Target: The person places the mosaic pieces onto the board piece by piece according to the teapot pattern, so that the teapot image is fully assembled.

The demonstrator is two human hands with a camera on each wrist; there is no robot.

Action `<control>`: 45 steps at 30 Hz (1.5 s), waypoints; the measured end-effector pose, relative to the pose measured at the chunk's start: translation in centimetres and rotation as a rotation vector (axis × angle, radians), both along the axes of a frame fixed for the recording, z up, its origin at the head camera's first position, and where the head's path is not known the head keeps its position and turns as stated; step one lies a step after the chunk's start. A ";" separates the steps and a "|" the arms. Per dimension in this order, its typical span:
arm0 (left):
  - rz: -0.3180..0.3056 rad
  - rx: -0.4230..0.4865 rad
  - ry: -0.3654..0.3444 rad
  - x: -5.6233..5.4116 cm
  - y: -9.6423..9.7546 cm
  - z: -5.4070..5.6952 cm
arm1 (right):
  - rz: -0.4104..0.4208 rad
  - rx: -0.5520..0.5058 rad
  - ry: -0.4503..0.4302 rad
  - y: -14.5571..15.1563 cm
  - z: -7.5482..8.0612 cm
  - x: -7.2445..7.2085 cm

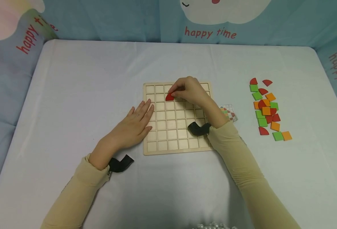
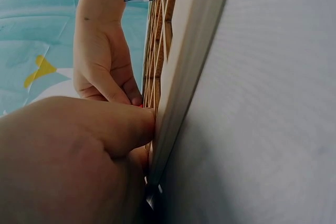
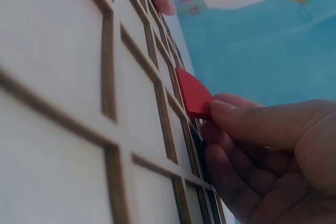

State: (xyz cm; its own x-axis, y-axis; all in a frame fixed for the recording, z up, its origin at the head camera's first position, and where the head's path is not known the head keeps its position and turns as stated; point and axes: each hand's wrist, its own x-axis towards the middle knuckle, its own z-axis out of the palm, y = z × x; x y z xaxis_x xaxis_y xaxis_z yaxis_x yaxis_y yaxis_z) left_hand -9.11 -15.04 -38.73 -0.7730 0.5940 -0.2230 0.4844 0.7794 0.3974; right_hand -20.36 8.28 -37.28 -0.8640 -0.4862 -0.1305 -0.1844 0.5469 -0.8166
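Note:
A square wooden grid board (image 1: 172, 134) lies on the table, its raised strips forming rows of shallow cells. Over its upper part, my right hand (image 1: 189, 90) pinches a red quarter-circle tile (image 1: 169, 97) between thumb and fingers. In the right wrist view the red tile (image 3: 195, 95) is tilted against the grid strips, not flat in a cell. My left hand (image 1: 132, 125) rests with straight fingers on the board's left edge. The left wrist view shows its thumb (image 2: 131, 124) on the frame; the tile there is mostly hidden.
Right of the board lie loose red, green (image 1: 278, 136) and orange (image 1: 275, 126) tiles, some overlapping. A small printed pattern card (image 1: 230, 112) sits partly behind the right forearm. Black wrist mounts (image 1: 122, 163) jut from both sleeves. White beads (image 1: 214, 225) show at the bottom edge.

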 end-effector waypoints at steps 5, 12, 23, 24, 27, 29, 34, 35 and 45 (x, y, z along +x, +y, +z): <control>0.004 0.004 -0.001 0.0 0.0 0.0 | -0.014 -0.013 0.025 -0.1 -0.1 0.1; 0.002 -0.001 0.002 0.0 -0.1 -0.2 | -0.068 -0.033 0.052 0.2 -0.2 -0.2; -0.003 0.009 0.005 -0.1 0.0 -0.2 | -0.196 -0.012 0.027 1.1 0.0 -0.5; -0.003 0.009 0.003 -0.1 0.0 -0.1 | -0.202 -0.004 0.024 1.2 0.1 -0.5; -0.001 0.007 -0.002 -0.1 0.0 -0.1 | -0.207 0.014 0.012 1.2 -0.1 -0.5; 0.001 0.006 -0.003 -0.1 0.0 -0.1 | -0.205 0.015 0.005 1.2 -0.1 -0.6; -0.001 0.011 -0.004 -0.1 0.2 -0.2 | -0.215 -0.006 -0.004 1.8 0.0 -0.7; -0.002 0.010 -0.004 -0.1 0.2 -0.2 | -0.220 -0.018 -0.010 2.0 0.1 -0.6; -0.004 0.012 0.019 0.0 0.1 -0.4 | -0.252 -0.058 -0.022 5.4 1.7 0.2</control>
